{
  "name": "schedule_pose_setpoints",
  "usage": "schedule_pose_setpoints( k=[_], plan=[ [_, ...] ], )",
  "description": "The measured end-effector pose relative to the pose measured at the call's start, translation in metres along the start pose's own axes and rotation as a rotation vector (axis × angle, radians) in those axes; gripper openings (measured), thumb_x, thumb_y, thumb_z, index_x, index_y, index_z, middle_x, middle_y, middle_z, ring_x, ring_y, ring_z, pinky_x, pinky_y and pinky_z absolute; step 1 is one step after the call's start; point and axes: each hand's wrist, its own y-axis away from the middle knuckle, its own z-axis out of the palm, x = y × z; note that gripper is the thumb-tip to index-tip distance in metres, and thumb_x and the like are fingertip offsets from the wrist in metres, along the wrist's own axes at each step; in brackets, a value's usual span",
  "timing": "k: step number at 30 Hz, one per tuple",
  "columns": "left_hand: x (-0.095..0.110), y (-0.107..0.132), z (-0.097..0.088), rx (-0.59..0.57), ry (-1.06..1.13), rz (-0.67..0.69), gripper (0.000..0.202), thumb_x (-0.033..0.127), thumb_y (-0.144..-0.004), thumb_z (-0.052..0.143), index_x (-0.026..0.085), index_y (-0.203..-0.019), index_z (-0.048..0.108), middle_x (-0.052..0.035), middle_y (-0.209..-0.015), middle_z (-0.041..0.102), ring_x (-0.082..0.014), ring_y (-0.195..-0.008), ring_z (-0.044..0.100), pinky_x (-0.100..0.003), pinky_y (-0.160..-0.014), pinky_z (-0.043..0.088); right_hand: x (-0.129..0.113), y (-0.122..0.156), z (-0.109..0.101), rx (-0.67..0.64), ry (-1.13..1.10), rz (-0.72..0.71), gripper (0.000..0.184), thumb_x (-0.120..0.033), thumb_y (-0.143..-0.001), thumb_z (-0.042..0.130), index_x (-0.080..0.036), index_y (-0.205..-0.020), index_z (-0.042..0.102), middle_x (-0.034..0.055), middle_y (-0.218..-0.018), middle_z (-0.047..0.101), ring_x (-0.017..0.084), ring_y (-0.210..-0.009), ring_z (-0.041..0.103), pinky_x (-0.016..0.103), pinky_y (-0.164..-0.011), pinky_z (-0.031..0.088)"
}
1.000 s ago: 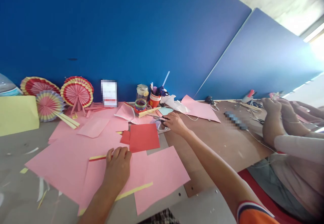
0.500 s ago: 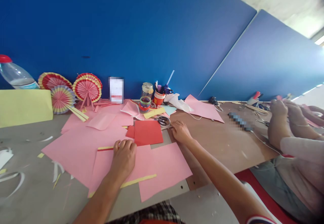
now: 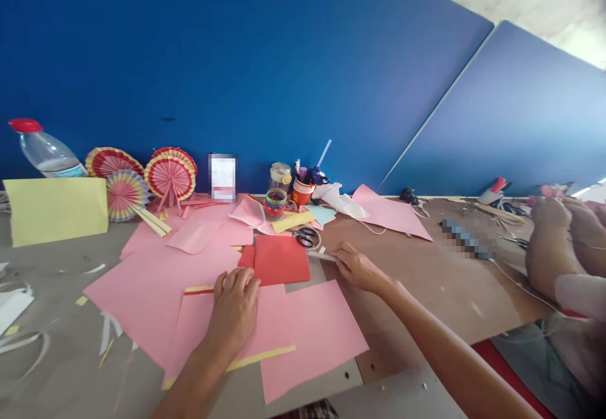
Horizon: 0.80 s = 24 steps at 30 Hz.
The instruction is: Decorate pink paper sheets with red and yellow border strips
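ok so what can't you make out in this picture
All in the head view:
- One end of the pale slim object: hidden by the right hand.
- Part of the red-and-yellow strip: covered by the left hand.
- What the upright white panel shows: blurred into blocks.
- Details of the grey-blue bar: likewise blurred.
- The rest of the other person's sleeve: cut off by the right edge.
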Motion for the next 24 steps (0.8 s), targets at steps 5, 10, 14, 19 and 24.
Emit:
schedule_pose_setpoints(
  k=[5,10,14,19,24],
  plan=[
    [0.023,-0.031,0.007,-0.19,0.13,0.144,0.037,0.013,-0.088,0.041,0.025,-0.116,0.062,-0.0055,-0.135,0.054,-0.0274,-0.13,0.04,-0.049,-0.107,0.032,0.016,0.036,-0.01,-0.074,-0.093,0.129,0.031,-0.011,-0.083,0.043,-0.019,-0.108,0.059,0.0091,-0.104,0.064,0.022,-0.094,0.061,0.036,-0.084,0.049],
    [0.03,-0.056,0.041,-0.319,0.098,0.11,0.042,0.033,-0.093,0.039,0.028,-0.134,0.05,-0.0051,-0.145,0.045,-0.0364,-0.136,0.031,-0.064,-0.107,0.023,0.009,0.043,-0.012,-0.087,-0.126,0.145,0.027,-0.023,-0.092,0.042,-0.02,-0.109,0.062,0.0092,-0.102,0.066,0.022,-0.093,0.062,0.035,-0.082,0.048],
    [0.024,-0.052,0.055,-0.301,0.023,0.051,0.046,0.042,-0.094,0.036,0.024,-0.134,0.051,-0.0058,-0.145,0.044,-0.0377,-0.134,0.034,-0.063,-0.109,0.021,0.0,0.035,-0.01,-0.102,-0.104,0.088,0.029,-0.022,-0.093,0.04,-0.02,-0.111,0.062,0.0091,-0.1,0.065,0.021,-0.091,0.062,0.034,-0.081,0.048],
    [0.021,-0.047,0.055,-0.27,0.021,0.038,0.045,0.039,-0.094,0.038,0.022,-0.133,0.052,-0.0064,-0.144,0.045,-0.0351,-0.134,0.036,-0.059,-0.11,0.023,-0.002,0.029,-0.006,-0.09,-0.054,0.183,0.02,-0.018,-0.087,0.045,-0.019,-0.101,0.059,0.0074,-0.098,0.066,0.019,-0.082,0.062,0.031,-0.073,0.047],
    [0.02,-0.048,0.057,-0.265,0.065,0.003,0.046,0.032,-0.093,0.04,0.018,-0.135,0.049,-0.0098,-0.144,0.045,-0.0327,-0.133,0.038,-0.057,-0.11,0.026,-0.004,0.03,-0.009,-0.062,0.107,0.243,0.03,-0.017,-0.088,0.041,-0.017,-0.116,0.054,0.009,-0.097,0.067,0.022,-0.084,0.063,0.032,-0.073,0.045]
  ],
)
